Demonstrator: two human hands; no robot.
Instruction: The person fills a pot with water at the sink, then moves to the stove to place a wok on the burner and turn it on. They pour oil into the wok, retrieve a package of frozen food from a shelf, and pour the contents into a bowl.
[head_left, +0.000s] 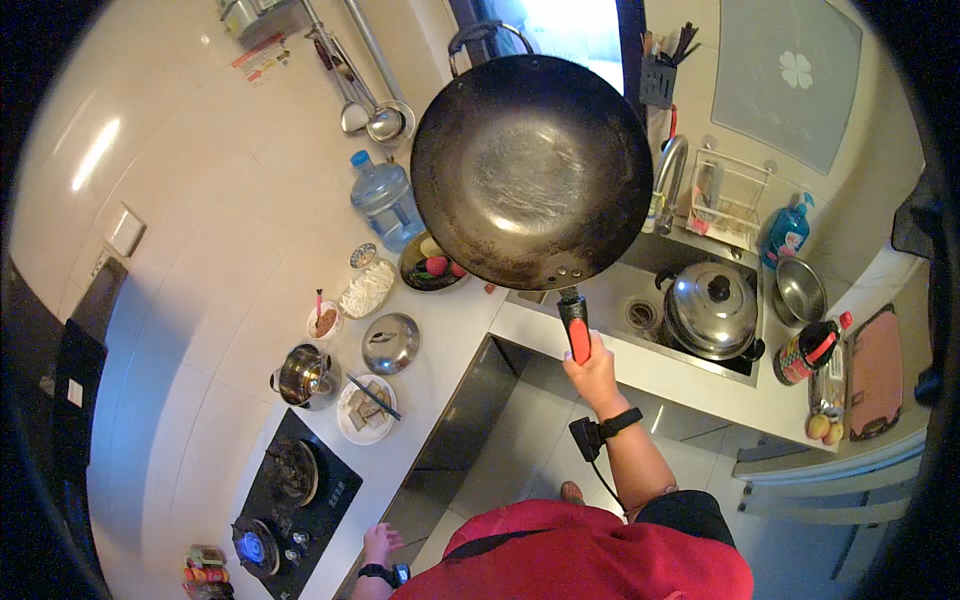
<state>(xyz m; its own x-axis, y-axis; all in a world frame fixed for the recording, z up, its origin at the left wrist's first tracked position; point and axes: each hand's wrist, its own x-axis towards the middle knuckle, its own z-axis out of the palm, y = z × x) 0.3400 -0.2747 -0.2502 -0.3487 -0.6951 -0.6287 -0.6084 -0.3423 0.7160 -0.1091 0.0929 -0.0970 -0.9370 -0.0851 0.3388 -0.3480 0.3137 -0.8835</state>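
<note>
My right hand (591, 373) grips the black and red handle (577, 337) of a wok (529, 176). The wok is lifted over the counter corner and the sink's left part, its worn, scratched inside facing me. A loop handle (480, 34) stands at its far rim. My left hand (381, 541) is low by the counter's front edge, holding nothing, with its fingers apart. Nearest to it is the black gas stove (322, 517). Its front burner (256, 547) burns with a blue flame; the other burner (292, 472) shows no flame.
On the counter stand a plate of pale slices (366, 411) with chopsticks, a steel pot (306, 375), a lid (391, 343), a bowl of white strips (367, 289) and a water jug (386, 199). A lidded pot (711, 311) sits at the sink (592, 300), near a faucet (671, 180) and sauce bottle (810, 349).
</note>
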